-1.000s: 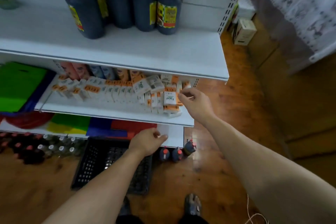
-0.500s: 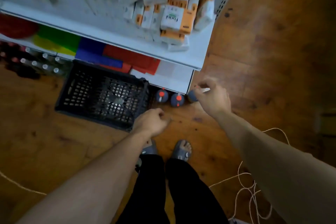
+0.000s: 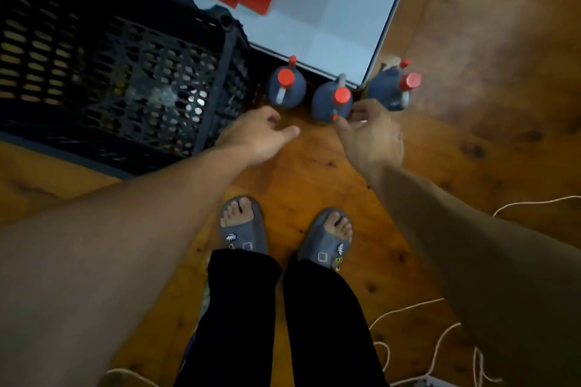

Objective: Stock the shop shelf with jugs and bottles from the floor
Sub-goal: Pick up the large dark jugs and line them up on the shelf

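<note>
Warm brown wooden plank floor underfoot, at the foot of a white metal bottom shelf and beside a black perforated plastic crate. On the boards against the shelf edge, 3 squat dark blue plastic jugs with red screw caps in a row: left jug, middle jug, right jug, the last perhaps tilted, too blurred to tell. Pale looped handle beside each neck. Probably full, so heavy and sloshing, with smooth walls likely slippery; best taken by the handle, not the cap. Empty and loosely curled, left hand, just short of the left jug. Half spread, right hand, fingertips at the middle jug, gripping nothing yet.
</note>
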Action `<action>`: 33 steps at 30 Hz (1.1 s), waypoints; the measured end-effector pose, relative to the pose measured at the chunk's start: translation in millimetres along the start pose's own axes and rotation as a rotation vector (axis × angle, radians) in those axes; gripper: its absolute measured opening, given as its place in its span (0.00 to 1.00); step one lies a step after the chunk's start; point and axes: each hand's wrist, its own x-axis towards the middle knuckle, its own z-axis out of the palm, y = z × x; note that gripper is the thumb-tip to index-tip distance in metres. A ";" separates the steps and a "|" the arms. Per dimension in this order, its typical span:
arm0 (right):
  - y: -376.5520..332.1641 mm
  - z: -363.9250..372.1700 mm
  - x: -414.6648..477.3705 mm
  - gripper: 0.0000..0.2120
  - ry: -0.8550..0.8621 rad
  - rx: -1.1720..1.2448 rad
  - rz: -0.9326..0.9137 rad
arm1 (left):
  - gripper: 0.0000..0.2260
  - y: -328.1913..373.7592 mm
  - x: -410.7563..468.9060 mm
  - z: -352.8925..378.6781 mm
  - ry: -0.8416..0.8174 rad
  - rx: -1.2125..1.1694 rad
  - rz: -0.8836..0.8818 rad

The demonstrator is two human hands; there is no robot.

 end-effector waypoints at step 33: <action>-34.1 -36.9 -48.3 0.12 0.108 0.039 -0.220 | 0.18 22.9 -51.3 -41.6 0.430 -0.283 0.308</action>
